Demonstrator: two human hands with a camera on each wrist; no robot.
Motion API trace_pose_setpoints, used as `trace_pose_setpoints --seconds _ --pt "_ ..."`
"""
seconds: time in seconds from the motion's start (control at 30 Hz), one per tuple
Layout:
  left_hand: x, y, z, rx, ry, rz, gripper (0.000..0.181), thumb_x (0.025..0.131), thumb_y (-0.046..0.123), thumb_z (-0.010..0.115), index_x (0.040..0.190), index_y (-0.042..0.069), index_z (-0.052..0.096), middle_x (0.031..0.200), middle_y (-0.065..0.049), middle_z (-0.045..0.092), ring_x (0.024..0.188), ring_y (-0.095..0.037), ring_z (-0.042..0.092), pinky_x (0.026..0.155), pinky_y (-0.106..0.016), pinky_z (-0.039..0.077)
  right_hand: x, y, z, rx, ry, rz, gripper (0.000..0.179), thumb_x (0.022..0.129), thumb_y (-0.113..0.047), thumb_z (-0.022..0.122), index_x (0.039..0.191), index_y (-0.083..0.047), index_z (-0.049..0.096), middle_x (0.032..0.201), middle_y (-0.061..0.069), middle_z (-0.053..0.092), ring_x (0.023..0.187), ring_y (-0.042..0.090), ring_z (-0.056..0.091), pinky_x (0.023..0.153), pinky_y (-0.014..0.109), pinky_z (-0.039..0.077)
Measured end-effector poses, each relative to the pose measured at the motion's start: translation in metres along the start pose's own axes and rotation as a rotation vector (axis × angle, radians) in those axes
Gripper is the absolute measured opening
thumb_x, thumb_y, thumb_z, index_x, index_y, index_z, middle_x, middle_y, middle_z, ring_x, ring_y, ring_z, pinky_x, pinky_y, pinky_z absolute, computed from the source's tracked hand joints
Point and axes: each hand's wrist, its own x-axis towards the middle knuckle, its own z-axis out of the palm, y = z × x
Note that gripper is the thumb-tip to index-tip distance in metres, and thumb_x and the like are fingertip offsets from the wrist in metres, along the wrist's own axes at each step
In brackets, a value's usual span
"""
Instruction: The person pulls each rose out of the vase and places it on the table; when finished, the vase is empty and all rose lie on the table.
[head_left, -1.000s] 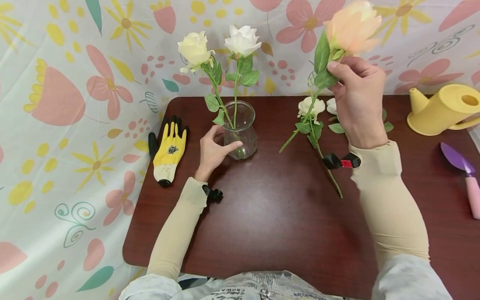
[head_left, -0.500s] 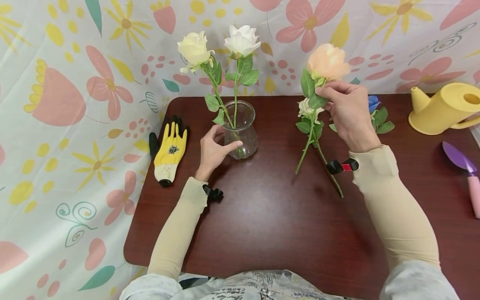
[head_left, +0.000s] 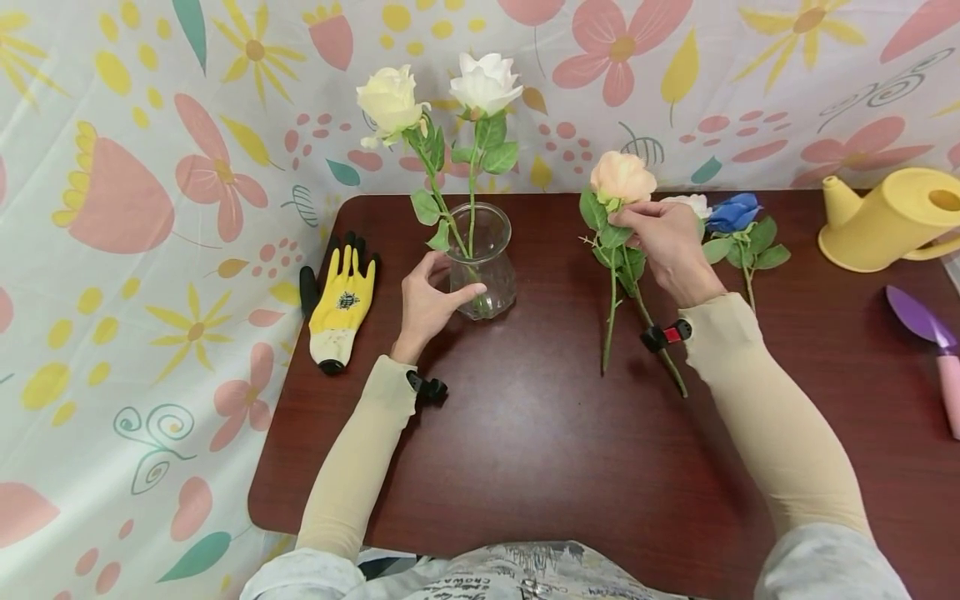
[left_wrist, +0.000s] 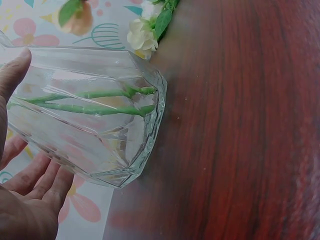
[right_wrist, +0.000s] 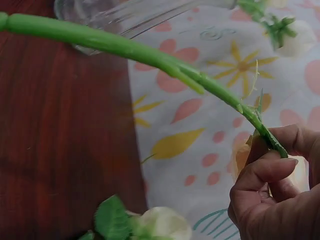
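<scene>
My left hand (head_left: 431, 300) holds the side of a clear glass vase (head_left: 497, 279), thumb in front and fingers behind. In the vase stand a pale yellow rose (head_left: 390, 102) and a white rose (head_left: 486, 85); their green stems (left_wrist: 100, 107) reach its base in the left wrist view. My right hand (head_left: 669, 246) pinches a peach rose (head_left: 622, 177) just below its bloom, between thumb and fingers. Its bare stem (right_wrist: 140, 52) slants down over the table, to the right of the vase. Behind it, a cream rose (right_wrist: 167, 225) lies on the table, mostly hidden in the head view.
A blue rose (head_left: 733, 213) and another white rose (head_left: 696, 206) lie beyond my right hand. Farther right are a yellow watering can (head_left: 873, 221) and a purple trowel (head_left: 915, 315) with a pink handle. A yellow and black glove (head_left: 341, 304) lies left. Flowered cloth (head_left: 247, 467) borders the table.
My right hand has lowered the peach rose and drawn it left towards the vase, its stem turning more upright. The blue rose has come into view. My left hand stays on the vase.
</scene>
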Motion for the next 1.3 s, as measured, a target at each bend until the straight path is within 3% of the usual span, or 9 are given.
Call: trace_pose_setpoints --seconds 0.23,0.63,0.8,0.97,1.1,1.3 --pt "0.000 -0.001 0.000 -0.003 -0.001 0.001 0.063 0.081 0.018 0.098 0.136 0.007 0.070 0.133 -0.017 0.073 0.128 -0.033 0.070 0.117 -0.044 0.059 0.016 0.018 0.003 -0.124 -0.005 0.030 0.030 0.094 -0.009 0.080 0.072 -0.029 0.080 0.075 -0.019 0.070 0.059 -0.001 0.056 0.059 0.016 0.053" --pt "0.000 -0.002 0.000 0.000 0.000 0.004 0.060 0.082 0.019 0.097 0.134 0.006 0.070 0.131 -0.017 0.074 0.128 -0.033 0.070 0.117 -0.044 0.059 0.031 0.043 0.012 -0.087 -0.037 0.056 0.026 0.095 -0.008 0.079 0.075 -0.024 0.080 0.073 -0.016 0.071 0.058 0.000 0.057 0.059 0.015 0.054" --pt "0.001 -0.002 0.000 -0.004 0.000 0.001 0.061 0.081 0.018 0.098 0.134 0.006 0.070 0.132 -0.017 0.074 0.128 -0.032 0.070 0.117 -0.043 0.058 0.036 0.051 0.016 -0.134 -0.024 0.028 0.024 0.095 -0.008 0.080 0.077 -0.023 0.081 0.078 -0.018 0.070 0.061 0.000 0.058 0.063 0.016 0.056" --pt "0.000 -0.002 0.000 0.006 -0.003 -0.008 0.061 0.081 0.019 0.097 0.134 0.007 0.070 0.132 -0.016 0.073 0.128 -0.032 0.070 0.117 -0.043 0.058 0.044 0.060 0.016 -0.250 -0.008 0.053 0.006 0.097 -0.011 0.080 0.096 -0.015 0.085 0.085 -0.019 0.067 0.066 0.001 0.062 0.068 0.016 0.056" --pt "0.000 -0.002 0.000 0.007 -0.005 -0.009 0.061 0.082 0.020 0.097 0.135 0.007 0.070 0.132 -0.016 0.073 0.128 -0.032 0.070 0.117 -0.043 0.058 0.049 0.064 0.015 -0.336 0.002 0.100 0.019 0.098 -0.016 0.080 0.114 -0.006 0.083 0.078 -0.020 0.068 0.069 0.003 0.065 0.070 0.020 0.055" --pt "0.000 -0.003 -0.001 0.007 -0.006 -0.009 0.060 0.082 0.021 0.097 0.134 0.008 0.070 0.131 -0.016 0.074 0.128 -0.032 0.070 0.117 -0.044 0.058 0.052 0.067 0.015 -0.411 0.024 0.114 0.026 0.098 -0.017 0.080 0.117 0.000 0.081 0.069 -0.018 0.066 0.067 0.003 0.064 0.065 0.021 0.052"
